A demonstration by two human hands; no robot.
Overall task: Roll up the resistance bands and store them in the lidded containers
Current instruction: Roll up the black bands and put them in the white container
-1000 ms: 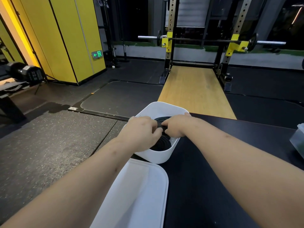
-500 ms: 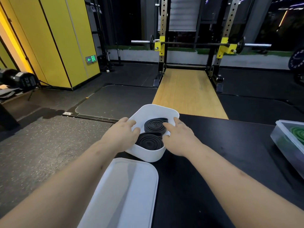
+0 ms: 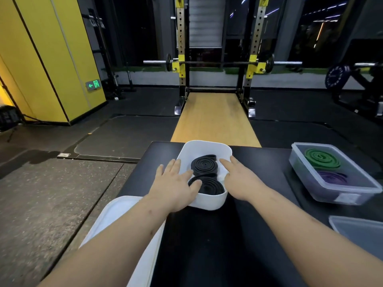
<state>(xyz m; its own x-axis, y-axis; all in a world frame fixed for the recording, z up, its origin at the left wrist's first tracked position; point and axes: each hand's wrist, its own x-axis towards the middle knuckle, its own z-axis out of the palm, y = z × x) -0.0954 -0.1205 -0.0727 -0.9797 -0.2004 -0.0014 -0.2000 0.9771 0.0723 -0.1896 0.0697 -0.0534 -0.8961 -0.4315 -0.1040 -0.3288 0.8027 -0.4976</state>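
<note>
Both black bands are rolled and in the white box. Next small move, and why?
Probably pick up the white lid lying under the left forearm and set it on the white box. The black bands lie coiled inside, the box is uncovered, and the left hand and right hand are open, holding nothing.

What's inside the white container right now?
The white container holds two coiled black bands, the far roll and the near roll. The left hand covers the near roll's left edge; the floor beneath them is hidden.
</note>
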